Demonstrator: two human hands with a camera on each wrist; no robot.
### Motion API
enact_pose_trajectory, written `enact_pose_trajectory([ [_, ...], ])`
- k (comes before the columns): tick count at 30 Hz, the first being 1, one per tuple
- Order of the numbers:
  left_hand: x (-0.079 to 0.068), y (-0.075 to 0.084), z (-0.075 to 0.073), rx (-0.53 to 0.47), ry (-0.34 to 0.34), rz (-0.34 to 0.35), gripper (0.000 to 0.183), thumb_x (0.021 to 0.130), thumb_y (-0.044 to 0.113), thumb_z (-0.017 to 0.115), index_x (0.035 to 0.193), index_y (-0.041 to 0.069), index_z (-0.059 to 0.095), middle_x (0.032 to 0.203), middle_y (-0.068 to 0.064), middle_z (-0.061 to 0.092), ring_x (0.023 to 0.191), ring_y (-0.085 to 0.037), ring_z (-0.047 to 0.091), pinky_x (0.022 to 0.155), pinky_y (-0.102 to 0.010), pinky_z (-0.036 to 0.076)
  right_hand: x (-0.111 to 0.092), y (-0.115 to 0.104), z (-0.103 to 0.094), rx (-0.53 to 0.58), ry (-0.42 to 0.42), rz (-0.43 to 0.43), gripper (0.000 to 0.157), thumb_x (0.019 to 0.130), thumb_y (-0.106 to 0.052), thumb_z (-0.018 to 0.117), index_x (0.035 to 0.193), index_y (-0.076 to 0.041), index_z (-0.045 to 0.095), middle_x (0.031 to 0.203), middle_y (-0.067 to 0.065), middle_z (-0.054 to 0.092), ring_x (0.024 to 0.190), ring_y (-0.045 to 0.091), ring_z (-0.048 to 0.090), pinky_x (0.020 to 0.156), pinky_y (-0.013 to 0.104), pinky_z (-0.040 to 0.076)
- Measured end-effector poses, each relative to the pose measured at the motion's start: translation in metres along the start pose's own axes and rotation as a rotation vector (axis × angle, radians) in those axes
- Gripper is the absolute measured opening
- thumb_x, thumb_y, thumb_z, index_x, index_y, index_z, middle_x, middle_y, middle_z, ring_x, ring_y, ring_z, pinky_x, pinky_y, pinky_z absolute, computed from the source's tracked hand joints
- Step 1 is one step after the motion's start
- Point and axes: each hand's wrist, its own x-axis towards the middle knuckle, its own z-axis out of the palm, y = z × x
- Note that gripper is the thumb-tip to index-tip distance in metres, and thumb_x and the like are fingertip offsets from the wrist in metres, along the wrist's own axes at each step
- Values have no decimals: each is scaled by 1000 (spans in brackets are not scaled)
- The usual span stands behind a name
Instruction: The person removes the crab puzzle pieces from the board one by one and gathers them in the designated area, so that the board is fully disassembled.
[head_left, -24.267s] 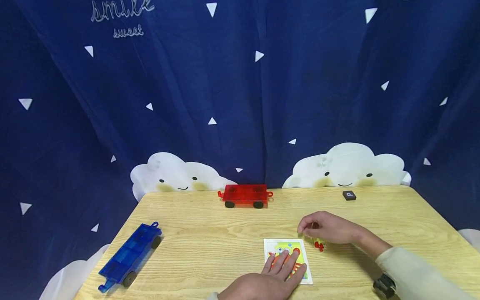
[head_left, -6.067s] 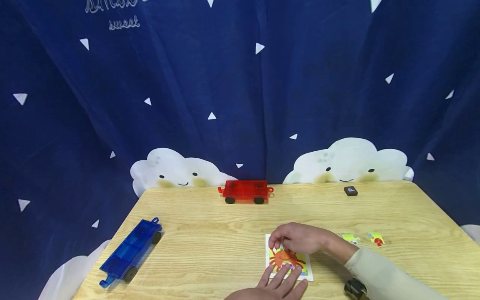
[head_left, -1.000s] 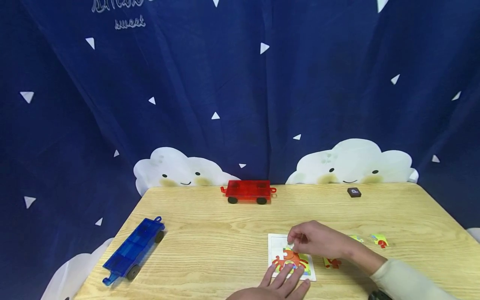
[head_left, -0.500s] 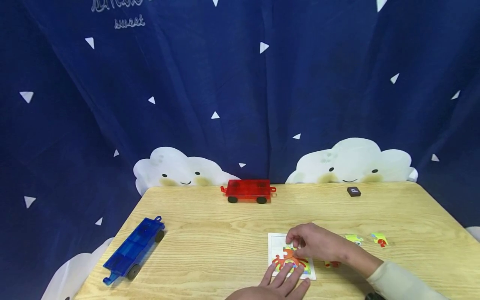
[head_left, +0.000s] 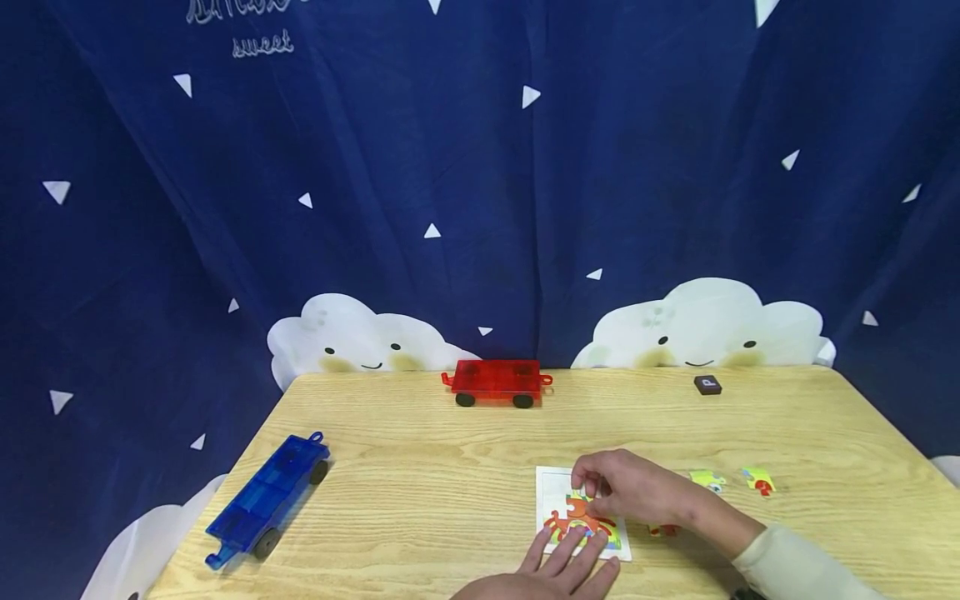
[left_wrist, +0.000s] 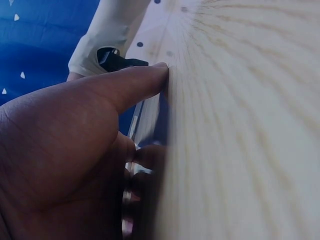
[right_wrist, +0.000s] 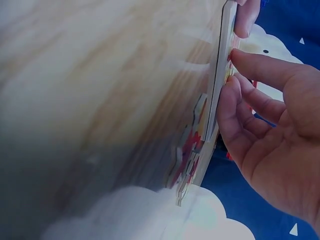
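Note:
A small crab jigsaw puzzle in a white-edged board point(head_left: 551, 479) lies on the table, its top left part bare white. My left hand point(head_left: 551, 575) rests with straight, spread fingers on the board's lower part. Over the upper right part, my right hand point(head_left: 633, 483) has thumb and fingers curled down to the puzzle, pinching at a piece mostly hidden beneath them. In the right wrist view, thumb and forefinger meet yellow and red artwork at the board's face. Loose puzzle pieces lie right of the board: one yellow point(head_left: 707, 480), one yellow and red point(head_left: 760, 482), one red partly under the wrist point(head_left: 664, 529).
A red toy wagon point(head_left: 495, 382) stands at the table's back edge, and a blue one point(head_left: 270, 498) at the left. A dark tile marked P point(head_left: 707, 384) lies at the back right. A dark blue curtain point(head_left: 420, 167) hangs behind the table.
Since the oldest frame, several pieces have come to lie right of the board, and its top left is bare. Over the last second my right fingers dropped slightly onto the puzzle; my left hand stayed.

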Motion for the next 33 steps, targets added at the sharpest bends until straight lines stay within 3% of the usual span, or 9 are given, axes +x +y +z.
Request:
enact_pose_trajectory([
  [8,0,0,2,87,24,1,75,102,71,8,166,34,0,170,12,1,154,-9,2,121,-33,16,0,-1,1,-40,13,-4,24,85,-8,82,101,-17,66,86,-8,60,78,3,55,68,26,49],
  [15,2,1,5,-125,37,-1,74,104,69,8,166,31,-3,170,8,-4,154,-10,0,121,-37,14,2,-4,-1,-43,25,-6,15,91,-9,77,96,-18,66,83,-10,60,74,4,56,66,26,50],
  [20,2,1,5,-93,40,-4,74,103,69,7,166,31,-2,170,9,-3,154,-9,1,121,-36,14,4,-6,-3,-29,52,7,11,101,-15,67,92,-20,67,79,-10,64,71,4,58,64,26,51],
  [26,-1,1,4,45,70,3,78,102,71,5,167,29,-4,171,6,0,155,-11,5,121,-36,15,5,-5,-2,-17,69,19,12,103,-14,64,92,-19,66,76,-9,63,69,4,57,62,26,50],
  [29,-1,1,4,36,76,5,77,102,70,4,167,28,-4,171,6,-1,155,-12,5,121,-36,15,5,-4,-1,-9,69,15,13,104,-11,61,93,-18,65,75,-11,61,67,3,55,62,25,49],
  [33,0,0,6,-59,71,12,76,103,69,7,166,28,-4,171,5,-4,155,-12,3,121,-36,16,4,-4,0,-18,72,9,15,105,-11,58,93,-17,64,73,-14,56,65,2,52,59,24,47],
])
